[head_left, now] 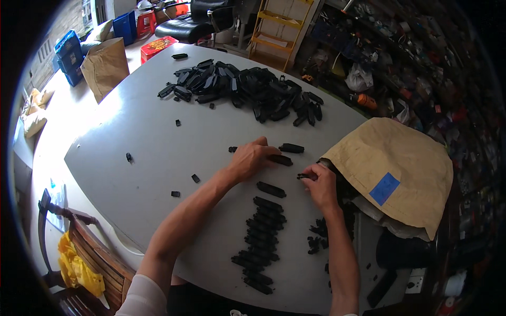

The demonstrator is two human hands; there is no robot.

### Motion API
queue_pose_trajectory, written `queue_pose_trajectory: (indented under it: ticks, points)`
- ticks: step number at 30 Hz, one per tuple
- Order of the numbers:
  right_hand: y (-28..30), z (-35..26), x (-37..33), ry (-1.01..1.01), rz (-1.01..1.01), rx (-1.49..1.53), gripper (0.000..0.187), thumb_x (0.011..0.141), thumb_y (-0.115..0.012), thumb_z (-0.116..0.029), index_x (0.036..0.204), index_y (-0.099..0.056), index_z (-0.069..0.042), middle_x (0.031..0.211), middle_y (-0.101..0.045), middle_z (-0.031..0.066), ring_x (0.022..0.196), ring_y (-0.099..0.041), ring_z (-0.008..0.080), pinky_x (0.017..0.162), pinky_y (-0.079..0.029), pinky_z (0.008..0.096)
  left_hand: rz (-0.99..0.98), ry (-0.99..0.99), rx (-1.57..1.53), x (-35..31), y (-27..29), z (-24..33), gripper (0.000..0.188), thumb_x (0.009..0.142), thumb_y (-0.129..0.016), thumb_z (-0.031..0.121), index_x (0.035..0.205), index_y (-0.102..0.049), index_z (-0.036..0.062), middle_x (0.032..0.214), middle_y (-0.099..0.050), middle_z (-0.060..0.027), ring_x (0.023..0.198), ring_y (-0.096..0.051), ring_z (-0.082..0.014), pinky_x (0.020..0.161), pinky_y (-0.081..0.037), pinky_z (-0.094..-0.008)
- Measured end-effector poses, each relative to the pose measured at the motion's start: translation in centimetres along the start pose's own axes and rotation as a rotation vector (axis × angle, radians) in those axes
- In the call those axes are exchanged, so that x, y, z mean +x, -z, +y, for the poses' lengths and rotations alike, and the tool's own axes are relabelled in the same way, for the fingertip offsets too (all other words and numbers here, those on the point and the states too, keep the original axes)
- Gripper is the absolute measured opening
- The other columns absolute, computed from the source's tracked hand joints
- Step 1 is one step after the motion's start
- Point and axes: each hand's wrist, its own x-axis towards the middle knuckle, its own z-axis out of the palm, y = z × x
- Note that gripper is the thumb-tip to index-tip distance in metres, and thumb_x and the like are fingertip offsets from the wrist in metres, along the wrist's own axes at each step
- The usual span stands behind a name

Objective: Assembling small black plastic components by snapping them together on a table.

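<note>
My left hand (252, 159) is closed over the table, its fingers on an oblong black plastic part (280, 159). Between the thumb and fingertips of my right hand (322, 184) is a small black piece (302, 176), just right of that part. Another oblong black part (292, 148) lies just beyond my left fingertips. Closer to me, a single black part (271, 189) lies above a column of similar black parts (262, 231) set side by side. Beside my right forearm is a cluster of small black pieces (317, 243), partly hidden by the arm.
A large heap of black parts (247, 87) covers the table's far side. Loose small black pieces (195, 178) dot the left side of the grey table (121, 174). A brown paper sack (395, 168) stands at the right. A wooden chair (97, 245) is at the lower left.
</note>
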Motion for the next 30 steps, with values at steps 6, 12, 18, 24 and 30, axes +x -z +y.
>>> queue_pose_trajectory:
  ticks: [6,12,18,24,30]
  points:
    - [-2.1,-1.5,1.6,0.048,0.066,0.075,0.018,0.071,-0.066,0.01,0.087,-0.061,0.004,0.082,-0.056,0.0047,0.066,-0.058,0.0101,0.053,-0.05,0.0229,0.096,0.055,0.107,0.2,-1.3,0.0,0.025,0.07,-0.07,0.012,0.094,-0.067,0.009,0.089,-0.056,-0.0092,0.085,-0.058,-0.0297,0.073,-0.046,-0.0392]
    - [-2.8,-2.1,2.1,0.078,0.076,0.043,0.019,0.069,-0.066,0.011,0.087,-0.062,0.003,0.082,-0.057,0.0061,0.068,-0.058,0.0115,0.061,-0.047,0.0242,0.07,0.039,0.051,-0.5,-1.5,0.1,0.02,0.067,-0.071,0.009,0.086,-0.066,0.0067,0.087,-0.056,-0.0086,0.085,-0.058,-0.0295,0.072,-0.045,-0.0393]
    - [-3.4,-2.3,2.2,0.078,0.06,0.052,0.019,0.068,-0.067,0.01,0.085,-0.061,0.002,0.08,-0.057,0.0059,0.068,-0.057,0.0132,0.062,-0.046,0.0255,0.106,0.012,0.013,-0.8,-2.2,-0.3,0.022,0.064,-0.072,0.008,0.086,-0.068,0.0076,0.086,-0.056,-0.0078,0.083,-0.058,-0.0289,0.071,-0.046,-0.0387]
    - [-2.8,-3.0,2.7,0.255,-0.022,-0.158,0.017,0.069,-0.065,0.007,0.081,-0.054,0.002,0.085,-0.053,0.0148,0.078,-0.055,0.0367,0.066,-0.044,0.0423,0.12,0.024,-0.037,-1.0,-2.1,-0.3,0.025,0.063,-0.073,0.007,0.088,-0.069,0.0076,0.085,-0.055,-0.0074,0.084,-0.057,-0.0282,0.071,-0.046,-0.0383]
    - [-2.0,-2.1,2.9,0.436,-0.099,-0.214,0.015,0.069,-0.064,0.009,0.08,-0.055,0.004,0.079,-0.052,0.0133,0.07,-0.055,0.0293,0.062,-0.043,0.0345,0.1,0.01,-0.083,-1.1,-2.1,-0.4,0.021,0.064,-0.072,0.007,0.085,-0.068,0.0058,0.087,-0.055,-0.0088,0.086,-0.057,-0.0291,0.074,-0.046,-0.0387]
